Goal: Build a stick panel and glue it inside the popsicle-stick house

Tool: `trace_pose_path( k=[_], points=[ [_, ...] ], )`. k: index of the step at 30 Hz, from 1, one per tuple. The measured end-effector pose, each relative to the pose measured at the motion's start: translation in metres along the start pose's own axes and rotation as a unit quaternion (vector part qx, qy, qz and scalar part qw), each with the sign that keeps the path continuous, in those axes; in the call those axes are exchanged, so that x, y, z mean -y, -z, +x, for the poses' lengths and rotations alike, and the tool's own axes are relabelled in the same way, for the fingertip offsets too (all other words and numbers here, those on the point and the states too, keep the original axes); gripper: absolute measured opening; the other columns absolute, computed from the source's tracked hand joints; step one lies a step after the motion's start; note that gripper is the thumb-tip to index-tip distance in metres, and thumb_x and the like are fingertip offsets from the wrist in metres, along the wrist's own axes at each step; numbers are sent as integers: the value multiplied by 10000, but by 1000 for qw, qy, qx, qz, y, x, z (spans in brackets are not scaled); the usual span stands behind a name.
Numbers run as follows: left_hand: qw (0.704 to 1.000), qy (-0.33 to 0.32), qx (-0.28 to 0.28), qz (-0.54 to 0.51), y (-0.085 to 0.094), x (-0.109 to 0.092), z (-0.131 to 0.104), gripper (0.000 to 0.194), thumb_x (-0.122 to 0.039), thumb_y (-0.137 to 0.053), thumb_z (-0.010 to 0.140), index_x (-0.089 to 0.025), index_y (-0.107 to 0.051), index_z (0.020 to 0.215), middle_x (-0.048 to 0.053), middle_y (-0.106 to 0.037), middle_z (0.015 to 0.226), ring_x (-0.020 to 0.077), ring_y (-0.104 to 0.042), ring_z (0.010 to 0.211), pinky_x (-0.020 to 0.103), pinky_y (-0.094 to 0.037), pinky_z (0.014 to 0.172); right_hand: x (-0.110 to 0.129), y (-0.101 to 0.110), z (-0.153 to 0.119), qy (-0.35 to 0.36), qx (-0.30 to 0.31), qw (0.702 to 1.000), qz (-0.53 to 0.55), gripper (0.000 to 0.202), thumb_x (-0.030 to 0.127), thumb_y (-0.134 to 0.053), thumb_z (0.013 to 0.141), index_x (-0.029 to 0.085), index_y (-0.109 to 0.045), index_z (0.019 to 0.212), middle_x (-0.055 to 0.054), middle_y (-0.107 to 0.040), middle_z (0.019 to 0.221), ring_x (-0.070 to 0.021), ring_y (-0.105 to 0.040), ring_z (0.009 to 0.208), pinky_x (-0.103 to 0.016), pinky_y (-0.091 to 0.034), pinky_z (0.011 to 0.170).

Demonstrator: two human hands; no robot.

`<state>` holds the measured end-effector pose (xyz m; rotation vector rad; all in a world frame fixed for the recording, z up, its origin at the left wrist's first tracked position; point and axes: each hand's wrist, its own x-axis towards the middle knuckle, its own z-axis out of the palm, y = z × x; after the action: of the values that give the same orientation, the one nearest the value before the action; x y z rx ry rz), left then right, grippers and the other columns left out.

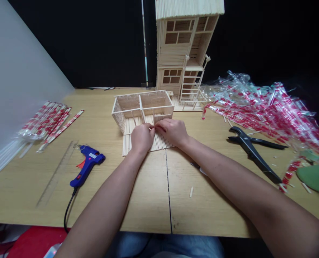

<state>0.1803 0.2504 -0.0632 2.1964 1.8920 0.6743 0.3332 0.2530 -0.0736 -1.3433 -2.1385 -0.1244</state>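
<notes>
A small open-topped box model made of wooden sticks stands on the table, with a stick floor reaching out towards me. My left hand and my right hand meet at its front, over that floor. The fingertips of both hands are pinched close together. Whatever lies between them is too small or too hidden to make out. Part of the floor and the lower front of the box are covered by my hands.
Behind stands a tall stick house with a ladder. A blue glue gun and a clear ruler lie left, near wrapped chopsticks. Black cutters and a heap of red-and-clear wrappers are right. One stick scrap lies in front.
</notes>
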Motion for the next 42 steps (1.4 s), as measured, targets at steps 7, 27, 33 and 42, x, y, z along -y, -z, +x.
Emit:
trace_pose_path(
  k=[7,27,33,42],
  points=[
    [1000,0,0,20,2,-1,-1,252,-312,-560,887,-232,-781,976,81,-768,824,253,-702,796,330,-500,729,-7,0,-1,59,-14,998,-17,268,303,-515,979,257,-778,999,-18,-754,876,-144,-642,732,-271,-335,578],
    [1000,11,12,2,2,-2,0,253,-344,-578,892,-229,-783,984,89,-764,837,255,-699,820,342,-514,765,-5,4,-1,36,22,999,-27,274,316,-515,971,229,-773,999,-40,-761,889,-160,-646,749,-274,-365,597],
    [1000,10,14,-1,2,-1,0,250,-353,-585,896,-226,-782,985,89,-766,856,241,-695,825,331,-507,774,-5,4,-2,23,18,1000,-12,247,299,-545,953,230,-781,976,-30,-770,893,-155,-656,753,-267,-383,610],
    [1000,7,12,-6,2,0,0,244,-339,-581,891,-220,-781,965,87,-766,833,248,-696,807,328,-499,728,-5,3,-2,15,19,1000,11,213,280,-584,938,231,-787,979,-25,-780,916,-162,-683,792,-260,-424,663]
  ],
)
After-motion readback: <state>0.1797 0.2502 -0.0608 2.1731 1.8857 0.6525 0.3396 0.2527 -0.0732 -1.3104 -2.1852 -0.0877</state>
